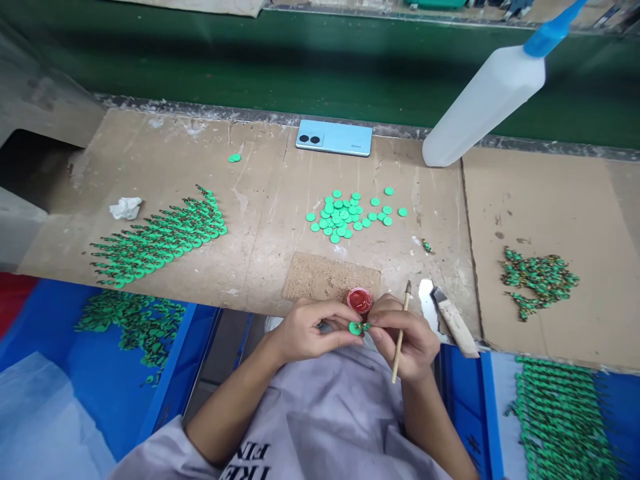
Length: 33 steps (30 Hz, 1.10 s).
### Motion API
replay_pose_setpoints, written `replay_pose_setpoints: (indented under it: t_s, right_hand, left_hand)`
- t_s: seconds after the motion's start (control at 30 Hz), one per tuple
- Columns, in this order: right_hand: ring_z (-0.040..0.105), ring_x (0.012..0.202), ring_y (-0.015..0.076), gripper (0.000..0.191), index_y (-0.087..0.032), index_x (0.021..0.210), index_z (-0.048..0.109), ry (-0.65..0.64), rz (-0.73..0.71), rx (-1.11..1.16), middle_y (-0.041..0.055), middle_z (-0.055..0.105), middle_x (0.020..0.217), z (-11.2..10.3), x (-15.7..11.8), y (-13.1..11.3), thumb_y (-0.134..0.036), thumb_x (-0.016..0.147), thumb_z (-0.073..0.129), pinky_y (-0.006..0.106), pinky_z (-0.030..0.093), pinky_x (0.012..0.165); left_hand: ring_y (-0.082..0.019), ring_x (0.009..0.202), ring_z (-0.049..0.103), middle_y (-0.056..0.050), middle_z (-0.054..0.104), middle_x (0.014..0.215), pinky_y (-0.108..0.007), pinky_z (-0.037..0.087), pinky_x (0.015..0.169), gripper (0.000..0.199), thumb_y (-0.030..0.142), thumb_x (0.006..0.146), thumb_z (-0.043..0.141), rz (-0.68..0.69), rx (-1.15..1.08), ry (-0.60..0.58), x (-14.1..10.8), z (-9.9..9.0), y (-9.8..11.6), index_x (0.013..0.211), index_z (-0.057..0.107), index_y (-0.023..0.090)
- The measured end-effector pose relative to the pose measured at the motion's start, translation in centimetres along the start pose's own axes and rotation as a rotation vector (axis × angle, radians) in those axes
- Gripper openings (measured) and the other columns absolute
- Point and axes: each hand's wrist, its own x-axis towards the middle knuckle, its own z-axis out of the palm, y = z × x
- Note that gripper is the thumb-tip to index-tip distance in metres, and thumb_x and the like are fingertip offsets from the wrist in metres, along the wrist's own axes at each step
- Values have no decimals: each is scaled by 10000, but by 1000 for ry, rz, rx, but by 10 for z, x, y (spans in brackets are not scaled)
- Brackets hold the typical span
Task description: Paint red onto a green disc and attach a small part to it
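Near the table's front edge, my left hand (313, 330) pinches a round green disc (355, 328) between thumb and fingertips. My right hand (407, 337) holds a small green and gold piece (366, 327) against the disc, and a thin brush (399, 353) lies between its fingers with the dark tip pointing up. Just above the fingertips stands a small pot of red paste (359, 301). A cork-like board (330, 277) lies behind the pot. Loose green discs (341, 217) are scattered farther back on the cardboard.
Rows of assembled green pieces (160, 240) and crumpled tissue (126, 208) lie left. A phone (334, 138) and tall white bottle (484, 107) are at the back. A knife (456, 323) and green-gold pile (539, 279) lie right. Blue bins (200, 340) flank my lap.
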Motion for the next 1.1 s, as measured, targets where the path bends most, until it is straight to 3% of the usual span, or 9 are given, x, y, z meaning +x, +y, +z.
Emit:
replay_pose_setpoints:
  t_s: [0.3,0.53,0.8,1.1]
  right_hand:
    - [655,613,185,108,-215,995,718,-51,82,45,41,706,748,-5,-3,-5,-126,959,667,320,570,576]
    - [683,620,178,54,-225,950,713,-167,221,47,33,732,746,-14,0,-11,-182,981,710,291,570,577]
    - [713,620,170,69,-235,944,727,-154,257,40,23,760,758,-14,1,-14,-249,1011,714,260,574,565]
    - [688,596,166,116,-231,923,752,-196,324,19,20,760,747,-13,5,-20,-297,1016,731,256,573,560]
  left_hand:
    - [-169,674,801,-66,841,798,-225,658,691,206,294,869,887,70,58,-57,3,-5,2,996,809,152]
    - [-151,614,767,-61,835,765,-208,616,634,182,325,863,891,74,120,-120,4,-9,3,912,815,167]
    - [-155,640,771,-55,833,766,-216,618,640,211,351,849,908,81,86,-119,6,-8,3,906,813,172]
    - [-130,549,693,-55,790,679,-203,544,535,427,571,832,872,19,43,-71,2,-8,0,804,801,151]
